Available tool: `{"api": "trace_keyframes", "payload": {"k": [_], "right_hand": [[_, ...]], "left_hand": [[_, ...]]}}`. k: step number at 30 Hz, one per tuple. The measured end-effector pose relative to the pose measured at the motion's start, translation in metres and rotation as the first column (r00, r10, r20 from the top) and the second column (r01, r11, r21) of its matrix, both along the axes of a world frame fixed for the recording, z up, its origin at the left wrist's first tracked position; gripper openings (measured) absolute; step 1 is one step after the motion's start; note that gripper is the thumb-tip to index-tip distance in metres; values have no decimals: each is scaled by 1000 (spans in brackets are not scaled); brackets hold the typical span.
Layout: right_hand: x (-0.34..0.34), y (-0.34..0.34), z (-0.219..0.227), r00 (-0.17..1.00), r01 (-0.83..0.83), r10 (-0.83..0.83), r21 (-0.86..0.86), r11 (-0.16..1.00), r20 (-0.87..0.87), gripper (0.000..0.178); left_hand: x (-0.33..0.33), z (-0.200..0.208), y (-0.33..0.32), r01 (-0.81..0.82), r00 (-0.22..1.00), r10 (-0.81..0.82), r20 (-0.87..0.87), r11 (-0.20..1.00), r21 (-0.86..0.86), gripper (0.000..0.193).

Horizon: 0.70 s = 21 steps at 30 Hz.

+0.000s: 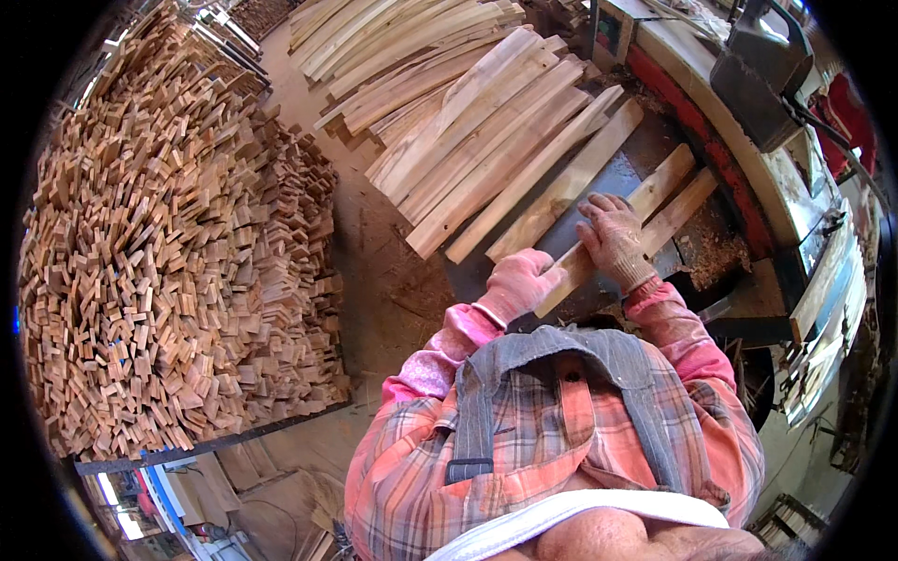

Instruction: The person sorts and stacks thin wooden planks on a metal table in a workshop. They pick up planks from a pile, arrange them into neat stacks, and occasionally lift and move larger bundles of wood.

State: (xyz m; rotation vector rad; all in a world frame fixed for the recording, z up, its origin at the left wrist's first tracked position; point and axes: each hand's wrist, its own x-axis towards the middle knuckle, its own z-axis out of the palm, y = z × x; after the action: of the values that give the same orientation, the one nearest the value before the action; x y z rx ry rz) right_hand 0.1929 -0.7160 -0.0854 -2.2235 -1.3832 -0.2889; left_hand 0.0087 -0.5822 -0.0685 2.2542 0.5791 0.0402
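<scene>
Both my hands wear thin, pale work gloves. My left hand (521, 281) is closed on the near end of a narrow wooden slat (576, 266), thumb pointing right along it. Farther up the same slat, my right hand (615, 241) lies across it with its fingers bent over the wood. The slat slants away to the upper right. Just right of it, a second slat (690, 204) runs nearly parallel and passes beside my right hand. A wider board (566, 182) lies left of my hands on the dark metal tabletop (613, 176).
Many boards (496, 122) lie side by side beyond my hands. A tall stack of short wood pieces (159, 262) fills the left. A bench edge with a red band (673, 89) curves along the right, below a dark machine part (762, 75). Wood shavings (716, 260) lie near my right hand.
</scene>
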Motion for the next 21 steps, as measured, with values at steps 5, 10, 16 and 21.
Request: {"api": "trace_keyframes", "payload": {"k": [5, 10, 16, 21], "right_hand": [[29, -3, -34, 1000, 16, -16, -4, 1000, -21, 23], [75, -31, -35, 990, 137, -134, -81, 987, 36, 25], [114, -51, -38, 978, 208, -205, -99, 973, 38, 25], [82, -26, -17, 985, 162, -168, -106, 981, -48, 27]], "left_hand": [[5, -20, 29, -57, 961, -88, 264, 866, 496, 56], [-2, -14, 32, 92, 996, -75, -53, 858, 505, 73], [-14, 3, 37, 83, 973, 14, -230, 909, 408, 76], [-28, -39, 28, 68, 989, -116, 89, 903, 423, 67]]}}
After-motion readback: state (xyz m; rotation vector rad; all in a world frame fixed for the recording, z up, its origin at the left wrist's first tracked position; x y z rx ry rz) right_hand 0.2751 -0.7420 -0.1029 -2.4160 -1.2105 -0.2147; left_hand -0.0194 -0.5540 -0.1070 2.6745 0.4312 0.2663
